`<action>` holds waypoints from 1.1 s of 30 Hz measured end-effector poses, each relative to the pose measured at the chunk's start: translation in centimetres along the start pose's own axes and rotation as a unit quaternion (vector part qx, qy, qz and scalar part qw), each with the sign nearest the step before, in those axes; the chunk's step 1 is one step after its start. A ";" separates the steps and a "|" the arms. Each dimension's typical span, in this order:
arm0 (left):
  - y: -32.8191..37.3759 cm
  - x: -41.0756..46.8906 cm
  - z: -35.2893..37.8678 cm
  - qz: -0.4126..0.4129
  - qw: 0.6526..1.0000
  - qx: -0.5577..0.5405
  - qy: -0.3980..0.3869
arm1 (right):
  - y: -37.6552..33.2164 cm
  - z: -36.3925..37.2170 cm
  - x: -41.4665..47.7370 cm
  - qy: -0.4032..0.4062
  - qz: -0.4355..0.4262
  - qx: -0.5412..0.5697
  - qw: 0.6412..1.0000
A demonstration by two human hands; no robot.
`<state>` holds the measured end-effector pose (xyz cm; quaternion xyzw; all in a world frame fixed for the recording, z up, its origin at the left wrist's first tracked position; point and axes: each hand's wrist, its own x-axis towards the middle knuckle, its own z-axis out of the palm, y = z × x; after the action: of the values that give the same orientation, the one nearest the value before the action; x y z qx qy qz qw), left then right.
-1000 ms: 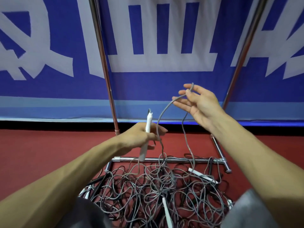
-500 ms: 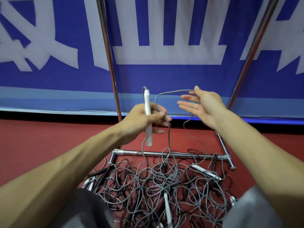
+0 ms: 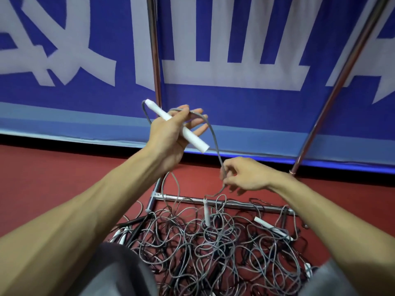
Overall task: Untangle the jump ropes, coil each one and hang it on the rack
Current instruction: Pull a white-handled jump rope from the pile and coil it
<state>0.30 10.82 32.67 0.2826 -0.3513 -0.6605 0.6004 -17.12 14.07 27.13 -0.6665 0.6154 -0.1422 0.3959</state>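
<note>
**One rope raised between your hands, the heap on the floor below**

Your left hand [image 3: 168, 133] is raised in front of the banner, palm turned towards you. It holds a white handle [image 3: 188, 133] slantwise across the palm, and its long fingers are spread out nearly straight. How the thumb clamps the handle is hidden. The grey cord [image 3: 213, 135] leaves the handle's upper tip, lies over those spread fingers and arcs down to your right hand [image 3: 245, 176]. That hand sits lower and nearer the floor, its fingers curled, and it pinches the cord between thumb and fingertips. Below the pinch the cord drops to a second handle [image 3: 206, 212], which hangs upright with its lower end in the heap.

The tangle of jump ropes [image 3: 213, 248], grey and black cords with several white handles among them, lies on the red floor [image 3: 64, 178]. It sits just in front of the base bar of the rack [image 3: 235, 203], and a few loops cross the bar. The rack's two chrome poles rise behind your hands.

The blue banner [image 3: 235, 103] carries very large white characters, cropped by the frame so they cannot be read whole.

Your knees [image 3: 119, 274], in grey cloth, show at the bottom edge on either side of the heap.
</note>
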 end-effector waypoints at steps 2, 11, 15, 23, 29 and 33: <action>0.1 0.1 -0.4 0.008 1.000 0.023 0.001 | 0.0 -0.3 0.0 0.055 0.010 0.040 0.998; -4.0 -0.4 -1.9 -0.016 0.922 0.380 -0.076 | -1.2 -3.4 -0.4 0.244 -0.036 0.241 0.939; -5.6 -0.9 -2.1 -0.020 0.827 0.533 -0.181 | -1.7 -4.1 -1.5 0.248 -0.058 0.282 0.925; -6.6 -1.8 0.8 -0.025 0.853 0.476 -0.212 | -2.0 -5.8 -3.6 0.255 -0.088 0.422 0.865; -5.8 -1.6 1.9 0.027 0.914 0.379 -0.146 | -0.6 -5.4 -2.5 0.242 -0.025 0.299 0.923; -4.0 -1.3 1.4 0.090 0.910 0.384 -0.124 | -0.5 -4.3 -2.2 0.112 0.012 0.125 0.986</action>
<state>-3.03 12.42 30.17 0.3748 -0.6734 -0.4472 0.4539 -20.15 14.62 30.87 -0.5844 0.6409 -0.2873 0.4064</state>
